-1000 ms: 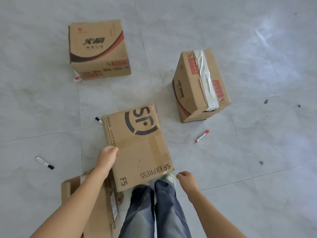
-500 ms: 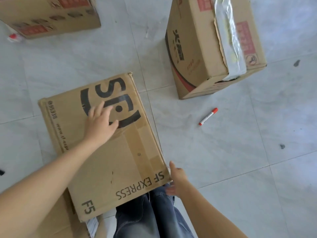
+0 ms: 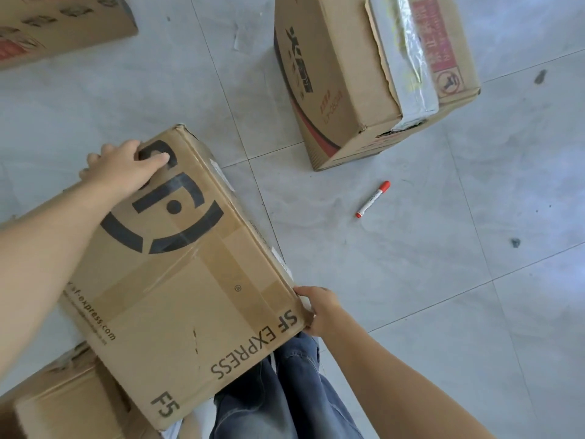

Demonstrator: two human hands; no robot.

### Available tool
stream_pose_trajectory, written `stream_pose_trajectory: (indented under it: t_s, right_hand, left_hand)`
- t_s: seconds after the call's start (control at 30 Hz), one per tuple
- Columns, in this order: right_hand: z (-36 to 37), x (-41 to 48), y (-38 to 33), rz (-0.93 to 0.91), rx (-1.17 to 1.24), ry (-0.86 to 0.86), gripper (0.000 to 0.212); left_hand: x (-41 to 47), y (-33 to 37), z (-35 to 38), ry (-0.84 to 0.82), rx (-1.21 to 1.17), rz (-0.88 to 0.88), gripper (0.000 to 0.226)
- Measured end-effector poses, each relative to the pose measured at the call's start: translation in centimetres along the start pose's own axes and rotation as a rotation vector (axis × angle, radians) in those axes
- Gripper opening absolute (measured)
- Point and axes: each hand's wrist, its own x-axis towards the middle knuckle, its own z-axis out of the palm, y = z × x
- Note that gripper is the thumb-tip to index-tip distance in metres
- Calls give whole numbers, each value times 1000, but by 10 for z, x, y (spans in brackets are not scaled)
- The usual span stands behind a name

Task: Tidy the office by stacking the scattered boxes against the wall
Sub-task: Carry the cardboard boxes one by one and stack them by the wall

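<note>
Closest in, blue denim jeans (image 3: 294,394) and, bottom left, part of another brown cardboard box (image 3: 63,403) with a fuzzy torn edge. Just above that sits the SF Express box (image 3: 190,280), a flat rectangular corrugated carton, matte tan with black print, glossy clear tape crossing the top and a small crease near the lettering. It's held corner to corner: right hand (image 3: 319,308) is wrapped round the near right corner, fingers tucked against the side wall, thumb on the top edge. Left hand (image 3: 123,169) is clamped over the far left corner, thumb pressing flat on the logo, fingers curled over the far edge. Can't tell if the box is off the floor.

Further out on the smooth grey tiled floor (image 3: 411,280) lies a red-capped marker (image 3: 373,199), well apart from the box. Beyond it a taller taped box (image 3: 357,74) with wrinkled, peeling plastic tape, and top left another printed box (image 3: 57,23), cut off.
</note>
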Motion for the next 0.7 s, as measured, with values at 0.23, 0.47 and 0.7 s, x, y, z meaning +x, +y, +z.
stream_pose_trajectory:
  t_s: [0.23, 0.47, 0.7]
  right_hand:
    - [-11, -33, -2, -5, 207, 4, 48]
    - [-28, -142, -13, -255, 224, 28, 33]
    - [-84, -290, 11, -549, 273, 106, 56]
  left_hand:
    - [-41, -31, -41, 84, -219, -85, 63]
    - [-122, -34, -119, 131, -518, -115, 74]
    - [-224, -21, -216, -110, -699, -128, 88]
